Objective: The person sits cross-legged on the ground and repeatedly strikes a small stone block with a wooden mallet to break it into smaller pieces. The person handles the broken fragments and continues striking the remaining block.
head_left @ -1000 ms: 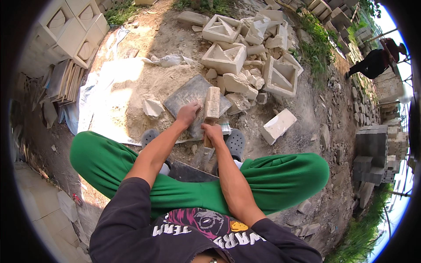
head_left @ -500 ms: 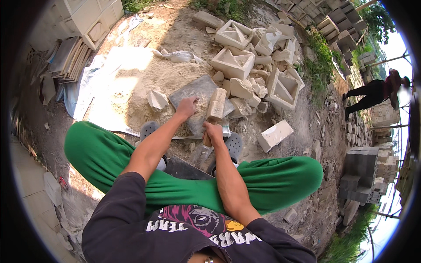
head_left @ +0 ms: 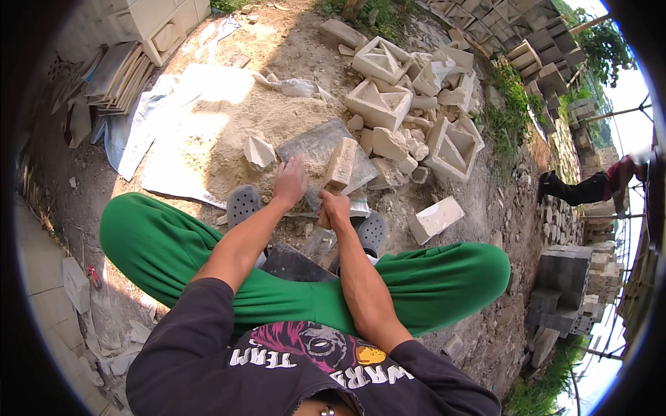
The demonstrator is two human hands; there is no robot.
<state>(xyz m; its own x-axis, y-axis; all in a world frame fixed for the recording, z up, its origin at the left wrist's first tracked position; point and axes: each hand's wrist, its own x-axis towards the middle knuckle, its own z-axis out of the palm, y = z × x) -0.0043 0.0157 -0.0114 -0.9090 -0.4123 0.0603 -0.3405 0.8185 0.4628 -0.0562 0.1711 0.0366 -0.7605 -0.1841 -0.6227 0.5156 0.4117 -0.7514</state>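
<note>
My right hand point(head_left: 335, 209) is closed round the handle of a wooden mallet point(head_left: 340, 165), whose blocky, dust-covered head points away from me over a dark grey slab point(head_left: 311, 142). To its left, my left hand point(head_left: 291, 182) lies flat at the slab's near-left edge with its fingers stretched out, and I see nothing in it. Pale crumbs and powder lie on the slab. A pale broken chunk point(head_left: 259, 153) rests just left of the slab.
Broken, square-framed cast blocks point(head_left: 379, 101) and rubble are heaped beyond the slab to the right. A pale brick-shaped block point(head_left: 436, 219) lies nearer. Thin boards point(head_left: 123, 76) are stacked at far left. Grey blocks point(head_left: 559, 281) and another person point(head_left: 590, 191) are at the right.
My left hand has drawn back slightly toward me, and its bent fingers have flattened out. The mallet stays in my right hand over the slab. The other person has changed posture.
</note>
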